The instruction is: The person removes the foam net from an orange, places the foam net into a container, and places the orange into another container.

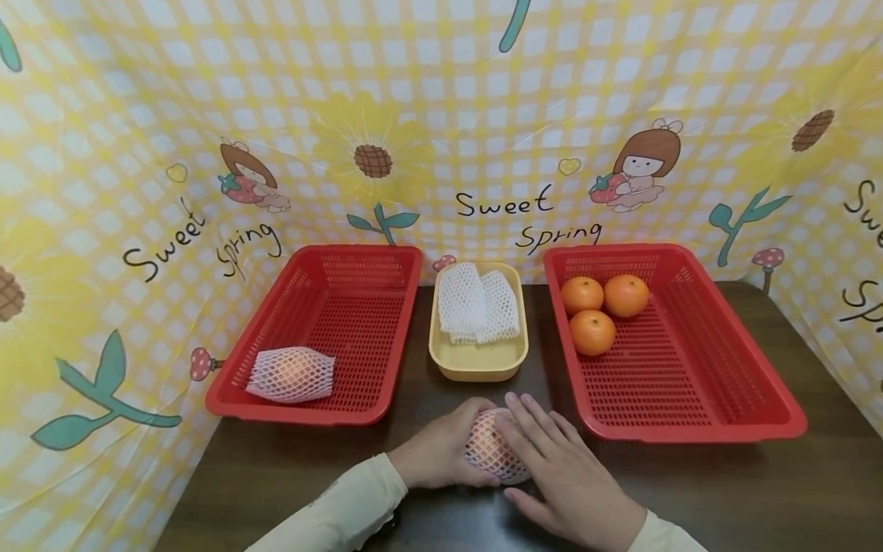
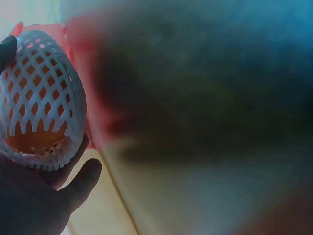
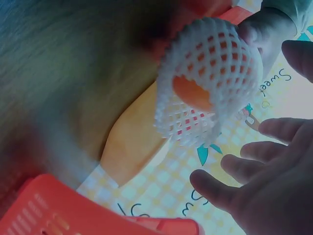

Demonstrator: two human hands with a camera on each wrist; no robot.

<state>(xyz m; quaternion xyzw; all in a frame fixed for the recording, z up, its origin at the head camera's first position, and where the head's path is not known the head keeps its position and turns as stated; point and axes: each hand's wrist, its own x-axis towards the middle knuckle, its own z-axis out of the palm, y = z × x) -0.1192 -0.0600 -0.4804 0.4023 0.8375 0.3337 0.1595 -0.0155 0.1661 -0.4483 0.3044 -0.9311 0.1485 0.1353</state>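
An orange in a white foam net sleeve (image 1: pixel 491 448) is held in my left hand (image 1: pixel 441 452), low over the front of the dark table. The net's open end shows bare orange peel (image 3: pixel 191 93) in the right wrist view. My right hand (image 1: pixel 572 479) is beside the sleeve with its fingers straight and spread. In the right wrist view those fingers (image 3: pixel 244 169) stand apart from the net. From the left wrist, the netted orange (image 2: pixel 41 88) is seen against my left palm, and part of that hand lies outside the view.
A red basket (image 1: pixel 386 399) on the left contains another netted orange (image 1: pixel 293 374). Folded foam nets (image 1: pixel 476 307) lie in a small yellow tub (image 1: pixel 479 374) at the centre. Three bare oranges (image 1: pixel 592 333) occupy the back left of the right red basket (image 1: pixel 690 433). A checked cloth hangs behind.
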